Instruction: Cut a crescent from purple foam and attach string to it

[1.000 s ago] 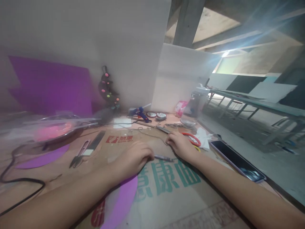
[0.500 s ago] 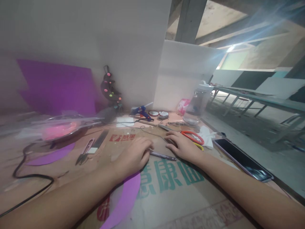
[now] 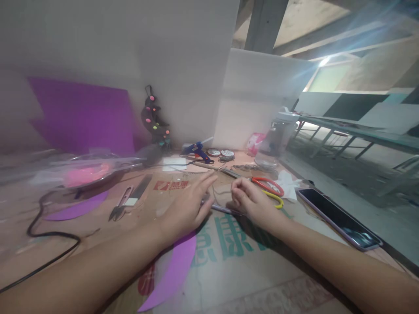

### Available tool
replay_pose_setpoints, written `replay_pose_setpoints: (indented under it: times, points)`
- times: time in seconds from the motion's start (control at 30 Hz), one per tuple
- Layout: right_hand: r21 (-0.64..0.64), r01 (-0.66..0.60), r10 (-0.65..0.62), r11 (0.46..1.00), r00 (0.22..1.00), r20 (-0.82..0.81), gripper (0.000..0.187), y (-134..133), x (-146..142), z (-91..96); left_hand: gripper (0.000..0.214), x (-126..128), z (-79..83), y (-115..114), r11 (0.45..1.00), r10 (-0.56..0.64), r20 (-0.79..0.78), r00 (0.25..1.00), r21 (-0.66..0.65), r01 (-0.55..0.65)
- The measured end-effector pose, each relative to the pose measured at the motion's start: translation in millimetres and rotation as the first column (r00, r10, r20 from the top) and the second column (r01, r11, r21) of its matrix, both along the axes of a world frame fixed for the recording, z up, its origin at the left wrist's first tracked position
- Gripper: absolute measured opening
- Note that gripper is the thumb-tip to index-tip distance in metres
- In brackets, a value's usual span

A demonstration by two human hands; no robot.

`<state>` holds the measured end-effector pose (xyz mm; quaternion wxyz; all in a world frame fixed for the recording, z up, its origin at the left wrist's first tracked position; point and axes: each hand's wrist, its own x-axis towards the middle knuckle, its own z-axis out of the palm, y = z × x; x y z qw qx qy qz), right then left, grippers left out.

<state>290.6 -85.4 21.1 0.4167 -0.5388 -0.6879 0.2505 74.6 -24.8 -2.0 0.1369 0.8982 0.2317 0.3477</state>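
My left hand is over the cardboard with its fingers stretched out and slightly apart, holding nothing. Close by on its right, my right hand has its fingers curled together; whatever they may hold is hidden. A slim purplish pen lies on the cardboard between the two hands. Scissors with red and yellow handles rest just beyond my right hand. Partly under my left forearm lies a purple crescent cutout.
To the left are a utility knife, another purple cutout, a bowl with pink contents and a black cable. Behind stand a blue glue gun and a decorated dark crescent. A phone lies right.
My left hand has lifted off the pen and its fingers have straightened. The fingers of my right hand have curled in. The view has shifted slightly.
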Motion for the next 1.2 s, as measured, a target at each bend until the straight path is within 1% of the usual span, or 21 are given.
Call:
replay_pose_setpoints:
  times: [0.1,0.17,0.27,0.3,0.4,0.5,0.53,0.57,0.6,0.63,0.67,0.7,0.77,0.83,0.87,0.9,0.97,1.03,1.1,1.17,1.2]
  points:
    - [0.104,-0.114,0.079,0.988,0.953,0.292,0.013,-11.8,-11.0,-3.8,0.06,0.6,0.8,-5.0,0.993,-0.115,-0.064,0.991,-0.038,0.113]
    - [0.189,-0.228,0.126,0.955,0.891,0.437,0.016,-18.2,-14.9,-5.8,0.051,2.2,1.7,-8.9,0.981,-0.191,-0.121,0.974,-0.054,0.186]
    - [0.224,-0.291,0.148,0.93,0.855,0.497,0.017,-23.8,-16.9,-5.9,0.023,2.3,5.6,-11.4,0.978,-0.207,-0.167,0.964,-0.01,0.209]
    - [0.226,-0.273,0.134,0.935,0.862,0.489,0.016,-24.1,-16.4,-5.6,0.023,0.4,8.3,-10.5,0.982,-0.182,-0.165,0.969,0.023,0.188]
    - [0.259,-0.178,0.045,0.949,0.894,0.447,0.022,-17.2,-9.3,-6.2,0.027,-13.1,25.4,-3.1,0.991,-0.046,-0.106,0.993,0.123,0.059]
    - [0.258,-0.131,-0.01,0.957,0.877,0.481,0.017,1.4,8.6,-8.1,0.023,-34.2,57.3,4.7,0.973,0.097,0.054,0.994,0.206,-0.106]
    - [0.256,-0.093,-0.049,0.962,0.866,0.497,0.017,9.1,17.2,-8.7,0.022,-40.9,70.1,5.3,0.966,0.164,0.125,0.979,0.181,-0.185]
    - [0.263,-0.036,-0.109,0.964,0.85,0.516,0.022,16.9,26.9,-9.2,0.02,-46.7,83.2,4.5,0.952,0.228,0.214,0.95,0.155,-0.264]
    - [0.252,0.024,-0.162,0.967,0.823,0.545,0.038,24.2,37.2,-9.8,0.018,-51.4,95.9,2.1,0.931,0.309,0.28,0.909,0.106,-0.35]
    - [0.242,0.07,-0.196,0.968,0.813,0.548,0.053,30.7,47.5,-10.5,0.02,-54.7,107.9,-1.4,0.892,0.397,0.365,0.842,0.062,-0.448]
    - [0.223,0.1,-0.21,0.97,0.807,0.551,0.06,36.2,57.4,-11.4,0.026,-56.8,118.7,-5.8,0.855,0.461,0.425,0.779,0.022,-0.518]
    - [0.196,0.126,-0.216,0.972,0.804,0.555,0.061,40.3,66.0,-12.2,0.031,-57.9,128.1,-10.3,0.83,0.503,0.471,0.724,-0.029,-0.557]
    - [0.152,0.167,-0.224,0.974,0.804,0.551,0.051,44.3,76.8,-12.6,0.031,-58.6,142.0,-16.8,0.799,0.549,0.543,0.635,-0.12,-0.589]
    - [0.144,0.191,-0.239,0.971,0.809,0.536,0.041,42.1,76.0,-9.3,0.027,-60.2,149.1,-16.9,0.796,0.571,0.57,0.591,-0.206,-0.57]
    - [0.154,0.191,-0.244,0.969,0.817,0.523,0.039,38.5,70.8,-5.8,0.027,-62.1,150.2,-14.3,0.805,0.568,0.562,0.601,-0.229,-0.546]
    - [0.164,0.177,-0.237,0.97,0.832,0.501,0.038,33.3,62.6,-1.0,0.026,-64.8,150.0,-10.7,0.827,0.548,0.537,0.641,-0.237,-0.509]
    - [0.159,0.11,-0.169,0.981,0.888,0.427,0.041,18.8,38.5,11.6,0.024,-71.0,146.5,-3.4,0.893,0.45,0.446,0.774,-0.202,-0.403]
    - [0.083,-0.039,0.014,0.996,0.959,0.283,0.045,1.7,7.6,25.5,0.02,-75.5,141.8,-1.6,0.945,0.324,0.352,0.878,-0.16,-0.284]
    - [0.037,-0.198,0.192,0.98,0.975,0.113,0.053,-13.8,-26.0,38.7,0.018,-75.8,139.0,-7.6,0.968,0.247,0.31,0.918,-0.113,-0.223]
    - [0.051,-0.294,0.297,0.955,0.952,-0.076,0.032,-24.8,-57.6,51.1,0.018,-73.2,139.6,-17.7,0.978,0.209,0.284,0.936,-0.05,-0.203]
    - [0.047,-0.364,0.366,0.93,0.911,-0.189,0.024,-28.5,-71.3,57.3,0.019,-72.0,141.0,-22.1,0.979,0.2,0.269,0.942,-0.016,-0.203]
